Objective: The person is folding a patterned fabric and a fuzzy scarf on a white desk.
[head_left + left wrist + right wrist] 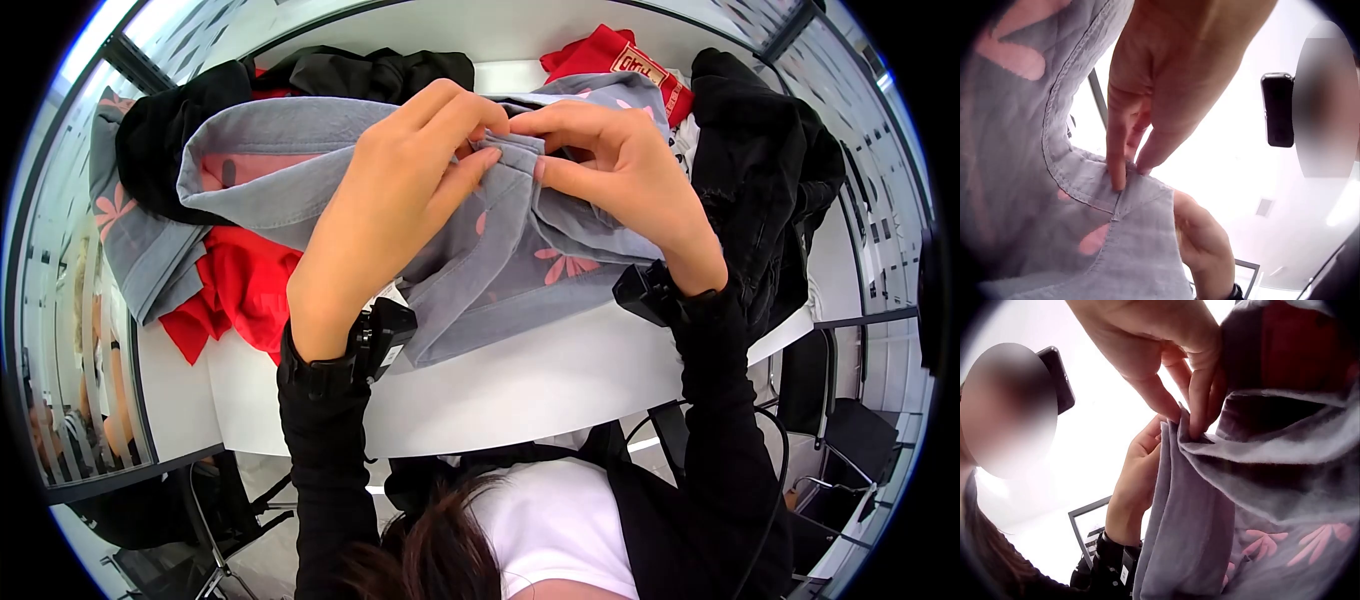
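Note:
A grey garment (470, 270) with pink flower prints lies bunched across the table, its middle edge raised between both hands. My left hand (385, 195) pinches a stitched fold of it between thumb and fingers. Just to the right, my right hand (640, 170) pinches the same edge, fingertips close to the left ones. In the left wrist view, the left fingertips (1119, 178) grip the cloth beside a seam. Layered folds of the grey cloth (1194, 506) hang below the right hand (1160, 347) in the right wrist view. A wide loop of the garment extends left.
Red cloth (245, 285) lies at the left, near black clothing (160, 150). Another dark garment (370, 75) sits behind. A red item with a label (610, 60) is at the back right, and black jeans-like clothing (760, 190) is piled right. The white table (480, 400) has a curved front edge.

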`<state>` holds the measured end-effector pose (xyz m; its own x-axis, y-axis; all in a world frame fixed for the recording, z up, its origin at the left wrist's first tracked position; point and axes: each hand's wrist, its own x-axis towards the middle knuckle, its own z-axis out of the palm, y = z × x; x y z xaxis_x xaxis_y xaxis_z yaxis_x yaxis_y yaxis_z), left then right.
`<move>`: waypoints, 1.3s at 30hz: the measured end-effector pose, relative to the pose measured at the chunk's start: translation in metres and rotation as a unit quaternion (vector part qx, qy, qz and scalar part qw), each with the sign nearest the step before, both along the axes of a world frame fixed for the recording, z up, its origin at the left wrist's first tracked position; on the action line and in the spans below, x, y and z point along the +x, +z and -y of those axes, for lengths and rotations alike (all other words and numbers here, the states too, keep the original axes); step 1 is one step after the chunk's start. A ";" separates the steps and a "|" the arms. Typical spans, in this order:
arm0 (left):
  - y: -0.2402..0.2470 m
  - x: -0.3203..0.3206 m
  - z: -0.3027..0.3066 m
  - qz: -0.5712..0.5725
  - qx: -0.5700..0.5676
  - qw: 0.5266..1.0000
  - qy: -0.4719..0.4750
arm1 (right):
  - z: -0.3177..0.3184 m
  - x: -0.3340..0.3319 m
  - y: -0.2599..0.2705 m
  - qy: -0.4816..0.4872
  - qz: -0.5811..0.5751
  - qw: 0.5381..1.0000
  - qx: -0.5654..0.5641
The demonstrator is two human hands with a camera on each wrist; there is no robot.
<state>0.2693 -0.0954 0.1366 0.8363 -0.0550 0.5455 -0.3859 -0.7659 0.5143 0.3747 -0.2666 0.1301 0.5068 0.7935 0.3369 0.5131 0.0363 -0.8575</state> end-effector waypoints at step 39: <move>-0.002 0.000 -0.006 0.018 0.144 0.989 -0.029 | -0.003 0.008 -0.008 0.119 -0.102 0.988 -0.003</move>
<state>0.2690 -0.0898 0.1346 0.8068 -0.2608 0.5302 -0.4487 -0.8543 0.2625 0.3823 -0.2641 0.1223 0.3629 0.9001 0.2411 0.3071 0.1288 -0.9429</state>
